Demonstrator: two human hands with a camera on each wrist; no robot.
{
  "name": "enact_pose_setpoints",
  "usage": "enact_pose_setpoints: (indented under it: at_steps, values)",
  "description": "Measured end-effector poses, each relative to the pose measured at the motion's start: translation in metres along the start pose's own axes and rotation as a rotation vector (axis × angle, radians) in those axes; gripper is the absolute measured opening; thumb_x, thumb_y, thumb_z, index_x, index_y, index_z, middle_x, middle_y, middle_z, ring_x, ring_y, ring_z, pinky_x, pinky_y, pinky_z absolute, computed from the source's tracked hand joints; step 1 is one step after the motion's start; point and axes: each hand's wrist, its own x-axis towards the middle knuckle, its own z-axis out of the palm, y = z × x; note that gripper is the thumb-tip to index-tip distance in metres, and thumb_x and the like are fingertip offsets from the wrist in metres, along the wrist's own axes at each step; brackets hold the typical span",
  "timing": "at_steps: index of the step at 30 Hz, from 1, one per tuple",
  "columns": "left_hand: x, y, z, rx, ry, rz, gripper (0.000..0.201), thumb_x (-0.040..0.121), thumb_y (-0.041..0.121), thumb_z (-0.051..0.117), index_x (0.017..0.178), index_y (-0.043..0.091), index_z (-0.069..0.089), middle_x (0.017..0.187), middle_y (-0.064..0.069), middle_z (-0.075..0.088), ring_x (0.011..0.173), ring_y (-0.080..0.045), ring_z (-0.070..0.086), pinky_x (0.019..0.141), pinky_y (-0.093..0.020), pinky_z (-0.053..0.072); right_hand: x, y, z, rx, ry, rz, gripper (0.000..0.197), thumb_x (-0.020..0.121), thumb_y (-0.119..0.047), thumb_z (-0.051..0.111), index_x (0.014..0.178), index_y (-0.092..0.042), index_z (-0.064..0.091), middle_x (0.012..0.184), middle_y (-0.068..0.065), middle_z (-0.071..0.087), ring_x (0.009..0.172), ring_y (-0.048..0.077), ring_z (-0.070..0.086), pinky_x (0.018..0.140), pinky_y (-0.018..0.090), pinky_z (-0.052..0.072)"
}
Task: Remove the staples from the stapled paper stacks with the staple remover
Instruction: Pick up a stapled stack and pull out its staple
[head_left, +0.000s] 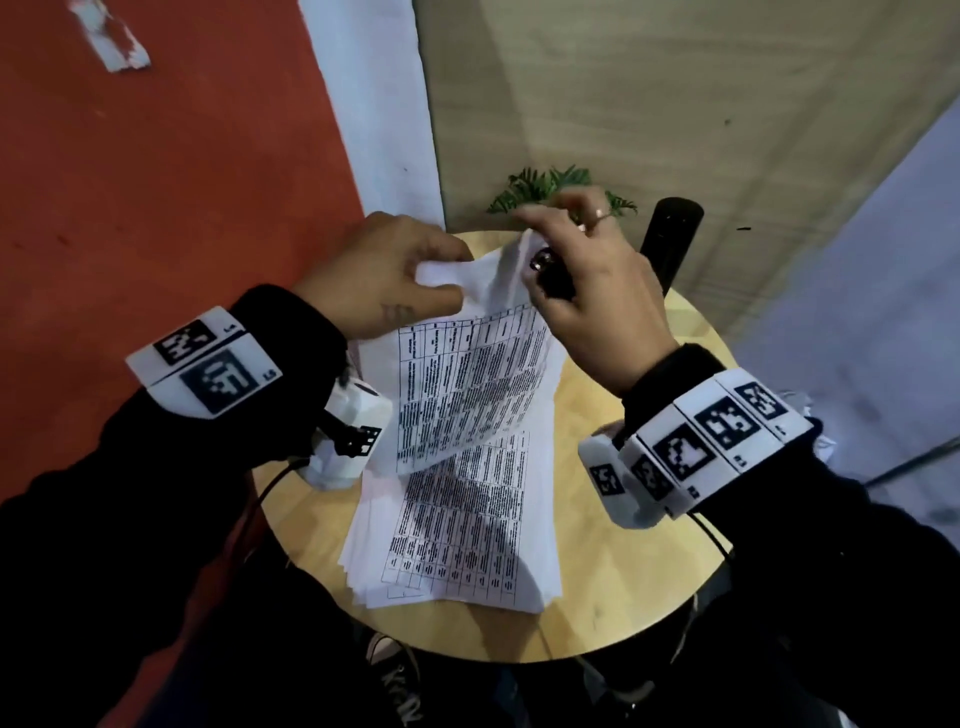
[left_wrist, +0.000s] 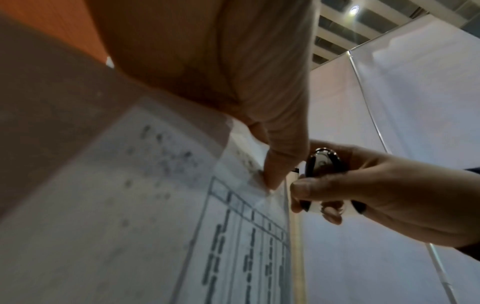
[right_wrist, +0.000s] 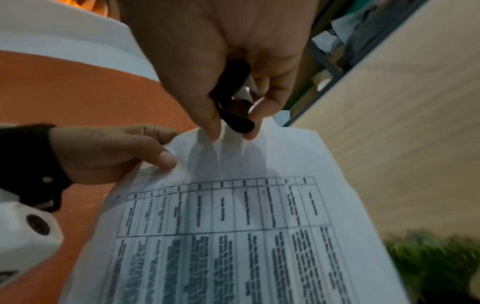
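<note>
My left hand (head_left: 400, 280) pinches the top corner of a lifted paper stack (head_left: 467, 384) printed with tables, held up over the round table. My right hand (head_left: 582, 270) grips a black and chrome staple remover (head_left: 548, 270) at the stack's top edge, just right of the left fingers. In the left wrist view the left fingertips (left_wrist: 275, 176) press the sheet (left_wrist: 233, 236) beside the staple remover (left_wrist: 323, 164). The right wrist view has the staple remover (right_wrist: 236, 111) between thumb and fingers, its tip over the paper (right_wrist: 233, 226). No staple can be made out.
A second pile of printed sheets (head_left: 457, 540) lies flat on the round wooden table (head_left: 623, 571) under the lifted stack. A small green plant (head_left: 550, 187) and a black cylinder (head_left: 670, 234) stand at the table's far edge. Orange floor lies to the left.
</note>
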Motion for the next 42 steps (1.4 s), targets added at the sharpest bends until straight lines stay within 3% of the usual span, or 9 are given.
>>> enact_pose_setpoints:
  at_steps: [2,11,15,18,22,26,29,35,42]
  values:
    - [0.003,0.001,-0.002,0.030,-0.032,0.010,0.054,0.060,0.053,0.045,0.088,0.012,0.069,0.074,-0.011,0.061,0.070,-0.026,0.055,0.062,-0.030,0.038,0.007,0.000,-0.002,-0.077,-0.078,-0.081,0.041,0.085,-0.015,0.057,0.125,-0.024,0.055,0.144,0.004,0.039,0.096,0.029,0.060,0.063,0.031,0.043]
    - [0.007,0.018,0.003,0.350,-0.016,0.002,0.032,0.071,0.050,0.048,0.080,0.022,0.060,0.056,0.006,0.039,0.067,-0.025,0.047,0.066,-0.036,0.039,0.006,-0.005,-0.005,-0.211,-0.144,-0.080,0.020,0.091,-0.023,0.047,0.108,-0.016,0.054,0.108,0.006,0.059,0.102,0.031,0.054,0.069,0.033,0.036]
    - [0.009,0.013,0.001,0.201,-0.109,-0.020,0.027,0.074,0.046,0.048,0.068,0.020,0.048,0.054,0.009,0.036,0.060,-0.024,0.041,0.060,-0.035,0.034,-0.001,0.003,-0.002,0.331,0.186,0.121,0.021,0.090,-0.034,0.048,0.095,-0.016,0.058,0.097,0.006,0.061,0.091,0.027,0.060,0.077,0.041,0.049]
    - [0.009,0.006,0.000,0.107,-0.129,-0.088,0.021,0.073,0.046,0.048,0.064,0.027,0.046,0.055,0.009,0.039,0.059,-0.023,0.039,0.060,-0.029,0.025,-0.009,0.009,-0.002,0.745,0.329,0.395,0.021,0.087,-0.042,0.050,0.074,-0.025,0.047,0.073,0.002,0.058,0.072,0.024,0.062,0.056,0.028,0.047]
    - [0.009,-0.001,0.000,0.053,-0.113,-0.125,0.027,0.074,0.043,0.049,0.056,0.025,0.040,0.055,0.008,0.038,0.077,-0.042,0.053,0.060,-0.029,0.021,-0.032,0.012,0.016,1.002,0.282,0.574,0.022,0.084,-0.028,0.059,0.076,-0.021,0.039,0.074,0.003,0.044,0.061,0.007,0.047,0.055,0.019,0.036]
    - [0.008,-0.006,-0.001,-0.024,-0.143,-0.161,0.026,0.076,0.043,0.048,0.060,0.023,0.047,0.059,0.004,0.045,0.065,-0.026,0.048,0.056,-0.028,0.029,-0.048,0.015,0.031,1.279,0.058,0.699,0.035,0.059,-0.002,0.056,0.082,-0.018,0.035,0.078,0.000,0.040,0.066,0.005,0.044,0.054,0.013,0.040]
    - [0.008,-0.008,-0.003,-0.098,-0.147,-0.179,0.034,0.076,0.044,0.050,0.070,0.011,0.056,0.066,-0.005,0.050,0.059,-0.006,0.043,0.057,-0.024,0.032,-0.048,0.016,0.030,1.159,-0.057,0.553,0.043,0.066,0.005,0.069,0.086,-0.020,0.041,0.087,0.000,0.045,0.078,0.007,0.047,0.072,0.018,0.043]
    - [0.011,-0.010,-0.009,-0.148,-0.211,-0.202,0.021,0.086,0.034,0.066,0.067,0.027,0.059,0.052,0.015,0.056,0.048,0.013,0.044,0.052,-0.010,0.034,-0.034,0.007,0.006,0.696,0.083,0.085,0.047,0.061,-0.035,0.081,0.101,-0.020,0.061,0.104,0.005,0.065,0.093,0.022,0.065,0.086,0.040,0.054]
    - [0.011,-0.008,-0.009,-0.187,-0.325,-0.162,0.037,0.097,0.026,0.049,0.077,-0.005,0.054,0.059,0.005,0.038,0.047,0.002,0.034,0.050,-0.015,0.028,-0.022,0.004,0.008,0.478,0.050,-0.205,0.045,0.064,-0.015,0.082,0.105,-0.002,0.067,0.115,0.005,0.044,0.097,-0.004,0.054,0.073,0.015,0.054]
